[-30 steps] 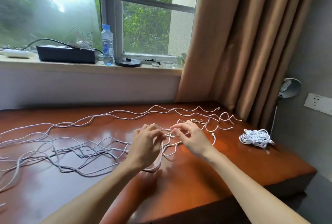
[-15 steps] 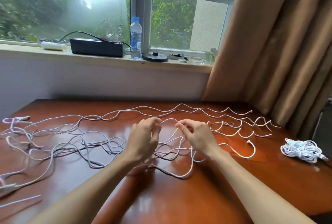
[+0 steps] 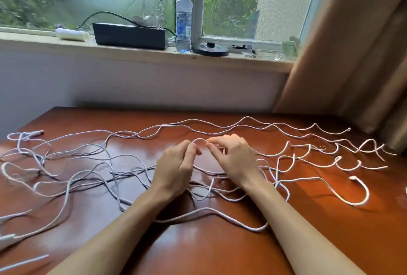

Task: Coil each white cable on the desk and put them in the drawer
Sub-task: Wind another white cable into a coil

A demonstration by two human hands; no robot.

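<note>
Head camera looks down at a shiny brown desk [image 3: 220,252]; many white cables [image 3: 88,160] lie on it in long wavy lines, crossing each other in a messy tangle from the left edge to the right edge. Both hands are over the middle of the desk, close together but not touching; the left hand [image 3: 176,169] squeezes one of the cables between its thumb and first finger, and the right hand [image 3: 233,160] pinches the same cable just beside it; the other fingers of both hands are curled in. Between the two pinches the cable makes a small arch [image 3: 199,139] (like a tiny bridge) that stands up above the desk. More cable runs under both wrists; one loose end [image 3: 352,178] curls like a hook on the right side of the desk, well apart from the hands. Behind the desk is a windowsill [image 3: 132,53]; on it sit a black box [image 3: 130,35], a water bottle [image 3: 184,19] with a blue cap just right of the box, a flat round black thing [image 3: 210,49] next to the bottle, and a white roll [image 3: 71,34] left of the box. A tan curtain [image 3: 352,54] hangs at the right.
</note>
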